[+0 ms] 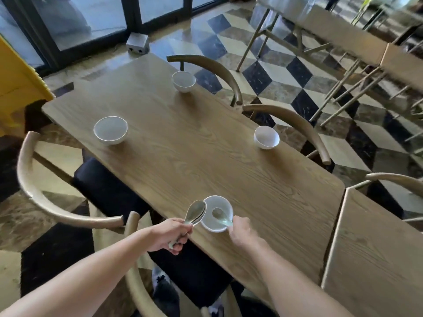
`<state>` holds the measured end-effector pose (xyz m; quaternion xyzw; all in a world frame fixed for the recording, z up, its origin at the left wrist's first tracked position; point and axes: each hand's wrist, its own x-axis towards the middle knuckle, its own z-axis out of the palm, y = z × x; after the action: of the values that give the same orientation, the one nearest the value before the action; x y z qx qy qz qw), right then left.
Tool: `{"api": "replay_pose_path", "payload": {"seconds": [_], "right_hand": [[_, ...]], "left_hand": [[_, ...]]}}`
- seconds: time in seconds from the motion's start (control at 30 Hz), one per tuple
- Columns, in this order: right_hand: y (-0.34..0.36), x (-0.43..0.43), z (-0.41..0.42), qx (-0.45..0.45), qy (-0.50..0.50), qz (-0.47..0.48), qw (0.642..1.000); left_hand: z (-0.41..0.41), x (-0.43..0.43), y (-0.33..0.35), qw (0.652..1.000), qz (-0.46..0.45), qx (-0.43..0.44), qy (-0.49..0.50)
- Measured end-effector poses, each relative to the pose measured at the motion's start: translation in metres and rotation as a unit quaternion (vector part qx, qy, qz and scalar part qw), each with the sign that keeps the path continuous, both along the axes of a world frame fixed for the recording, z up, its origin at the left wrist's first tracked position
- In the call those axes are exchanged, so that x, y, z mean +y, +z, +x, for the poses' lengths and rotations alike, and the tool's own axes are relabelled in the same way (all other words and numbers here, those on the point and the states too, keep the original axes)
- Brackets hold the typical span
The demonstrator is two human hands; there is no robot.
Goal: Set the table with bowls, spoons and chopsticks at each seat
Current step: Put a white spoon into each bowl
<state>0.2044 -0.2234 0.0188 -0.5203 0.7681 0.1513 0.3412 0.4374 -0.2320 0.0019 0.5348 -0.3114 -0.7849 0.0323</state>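
Spoon round at the table (206, 156) – right hand (239, 227) fingers pinch a spoon (220, 216) lying in the nearest bowl (223, 202), left hand (169, 234) fingers grip the spare spoons (196, 212) – likely bound next for the three far bowls (110, 130).

I am viewing a cube-patterned marble floor (263, 72) reflecting daylight. Dark-framed glass doors (91, 21) are standing beyond the curved wooden chairs (201, 60).
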Motion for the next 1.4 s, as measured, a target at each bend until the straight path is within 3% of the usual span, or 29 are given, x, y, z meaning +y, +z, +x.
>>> {"api": "replay_pose_path", "payload": {"seconds": [0.3,0.77,0.9,1.03,1.13,1.2,1.3,1.4], "right_hand": [[-0.001,-0.012,0.012,0.061,0.006,0.032,0.998],[0.006,0.0,0.003,0.008,-0.059,0.005,0.998],[0.007,0.01,-0.007,0.024,-0.061,-0.028,0.997],[0.018,0.025,-0.02,0.06,-0.068,-0.145,0.985],[0.026,0.038,-0.025,-0.009,-0.096,-0.198,0.975],[0.029,0.047,-0.024,-0.11,-0.148,-0.162,0.969],[0.035,0.062,-0.027,-0.277,-0.238,-0.095,0.926],[0.039,0.08,-0.042,-0.338,-0.246,-0.09,0.904]], "left_hand": [[0.01,-0.021,-0.022,0.997,0.006,0.005,-0.08],[0.003,-0.021,-0.009,0.995,-0.023,-0.031,-0.091],[-0.01,-0.012,-0.004,0.995,-0.04,-0.029,-0.082],[-0.032,0.006,0.005,0.998,-0.048,-0.02,-0.043],[-0.057,0.026,0.013,0.995,-0.087,-0.021,-0.032],[-0.077,0.04,0.017,0.993,-0.112,-0.026,-0.021],[-0.108,0.062,0.024,0.989,-0.143,-0.023,-0.016],[-0.139,0.083,0.031,0.983,-0.181,-0.027,-0.027]]}}
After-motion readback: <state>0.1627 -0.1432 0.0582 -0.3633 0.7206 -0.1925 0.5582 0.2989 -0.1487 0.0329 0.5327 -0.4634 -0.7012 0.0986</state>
